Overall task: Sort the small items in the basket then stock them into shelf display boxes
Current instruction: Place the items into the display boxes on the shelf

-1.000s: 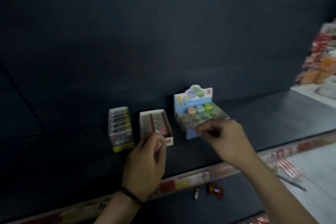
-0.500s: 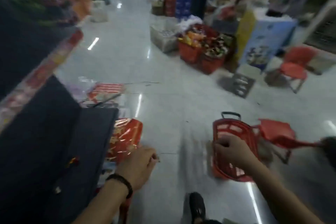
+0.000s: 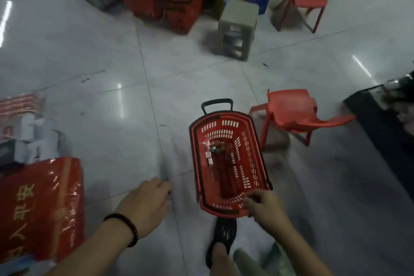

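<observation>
A red basket (image 3: 248,152) stood on the tiled floor (image 3: 112,119), its long axis running straight away from the person and its black handle (image 3: 216,103) at the far end. The right hand (image 3: 264,206) curled its fingers over the near rim. The small items (image 3: 212,148) inside were too blurred to identify. The left hand (image 3: 145,206) hung curled, and whether it held anything was unclear.

Both forearms reach forward and down. The left hand (image 3: 146,204), a black beaded band (image 3: 134,229) at its wrist, hangs knuckles-up, fingers curled under. The right hand (image 3: 263,207), beside it, pinches the near rim of the red plastic basket (image 3: 248,157).
</observation>
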Available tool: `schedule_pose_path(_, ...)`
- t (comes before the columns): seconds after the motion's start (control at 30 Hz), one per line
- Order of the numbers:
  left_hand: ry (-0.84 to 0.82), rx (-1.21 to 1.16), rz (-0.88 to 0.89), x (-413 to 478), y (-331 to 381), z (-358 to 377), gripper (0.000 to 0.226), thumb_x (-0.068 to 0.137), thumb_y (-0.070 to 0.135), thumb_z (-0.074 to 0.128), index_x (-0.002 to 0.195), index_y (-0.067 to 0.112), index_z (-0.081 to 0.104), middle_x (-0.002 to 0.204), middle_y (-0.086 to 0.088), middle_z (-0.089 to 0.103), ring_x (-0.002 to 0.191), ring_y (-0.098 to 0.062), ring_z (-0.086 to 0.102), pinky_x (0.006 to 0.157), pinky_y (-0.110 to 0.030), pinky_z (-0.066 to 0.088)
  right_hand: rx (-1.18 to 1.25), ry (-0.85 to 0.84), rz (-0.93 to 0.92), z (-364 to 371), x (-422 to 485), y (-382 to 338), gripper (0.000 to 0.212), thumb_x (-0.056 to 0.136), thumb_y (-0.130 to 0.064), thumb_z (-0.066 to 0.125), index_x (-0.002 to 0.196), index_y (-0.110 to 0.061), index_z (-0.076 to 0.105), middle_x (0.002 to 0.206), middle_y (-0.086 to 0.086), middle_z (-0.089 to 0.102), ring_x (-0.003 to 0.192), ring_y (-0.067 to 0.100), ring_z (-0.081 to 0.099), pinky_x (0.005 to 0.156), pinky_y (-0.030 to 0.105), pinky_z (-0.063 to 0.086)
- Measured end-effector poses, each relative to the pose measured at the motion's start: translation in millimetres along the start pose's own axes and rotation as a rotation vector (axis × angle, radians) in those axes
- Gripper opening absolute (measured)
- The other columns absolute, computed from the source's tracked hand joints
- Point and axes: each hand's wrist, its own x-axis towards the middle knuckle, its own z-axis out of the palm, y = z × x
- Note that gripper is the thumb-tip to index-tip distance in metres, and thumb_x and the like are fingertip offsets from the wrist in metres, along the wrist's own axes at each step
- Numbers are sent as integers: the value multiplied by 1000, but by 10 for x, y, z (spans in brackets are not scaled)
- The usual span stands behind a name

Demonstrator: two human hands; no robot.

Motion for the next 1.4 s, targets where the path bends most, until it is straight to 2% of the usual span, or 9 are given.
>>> schedule_pose_path(0.2,18,-149,-50,1817,136,925,47,105,39,52,150,38,37,156,7,31,142,-15,31,117,-33,39,29,-72,36,537,2158,331,11,99,-30,67,93,-27,76,90,-8,77,87,13,73,74,30,56)
schedule_pose_path(0.33,170,-274,-173,2902,149,1508,72,103,42,57,163,33,16,173,7,-2,159,-21,0,128,-46,21,55,-50,92,1204,3358,796,9,92,-29,74,84,-27,76,83,-6,77,86,23,75,80,38,60)
schedule_pose_path(0.5,438,-378,-269,3884,-16,1943,87,102,37,59,167,26,3,174,10,-10,160,-21,-2,122,-40,10,81,-6,119,1811,4461,924,26,97,-29,74,117,-14,78,113,6,80,112,23,72,91,25,50)
schedule_pose_path(0.6,531,-410,-219,4029,-53,2096,87,101,20,61,166,29,5,173,14,-11,156,-3,-3,121,-19,4,37,14,99,2110,5037,954,33,99,-32,70,126,-16,75,123,9,77,120,26,69,93,28,48)
schedule_pose_path(0.7,581,-456,-178,4028,-101,2204,86,101,14,62,165,32,7,172,18,-13,149,13,-11,102,7,9,-5,17,83,2440,5438,989,42,97,-47,61,127,-20,74,122,12,76,121,34,66,99,35,49)
schedule_pose_path(0.87,608,-495,-150,4088,-162,2265,85,98,6,64,165,25,15,174,9,-5,157,2,-3,111,1,14,62,132,145,2805,5699,1047,50,93,-44,49,122,-13,75,113,21,75,113,41,66,101,40,51)
schedule_pose_path(1.03,617,-522,-129,4088,-140,2271,83,96,2,64,164,18,19,175,2,-2,160,-6,0,120,-18,19,204,124,282,2754,5691,1038,36,94,-40,67,117,-12,68,118,12,74,116,32,66,102,35,48)
schedule_pose_path(1.27,545,-637,-136,4034,-144,2170,85,95,6,66,164,25,19,174,15,-4,158,2,0,119,-24,26,241,78,189,2488,5283,1050,51,81,-66,68,102,-20,77,92,-4,80,90,16,75,90,42,60)
schedule_pose_path(1.4,548,-765,-252,3734,-184,1848,67,95,19,68,151,35,36,163,20,25,152,-7,27,120,-39,35,356,122,91,2114,4450,578,41,82,-60,75,105,-26,78,95,-12,80,91,4,75,92,43,61)
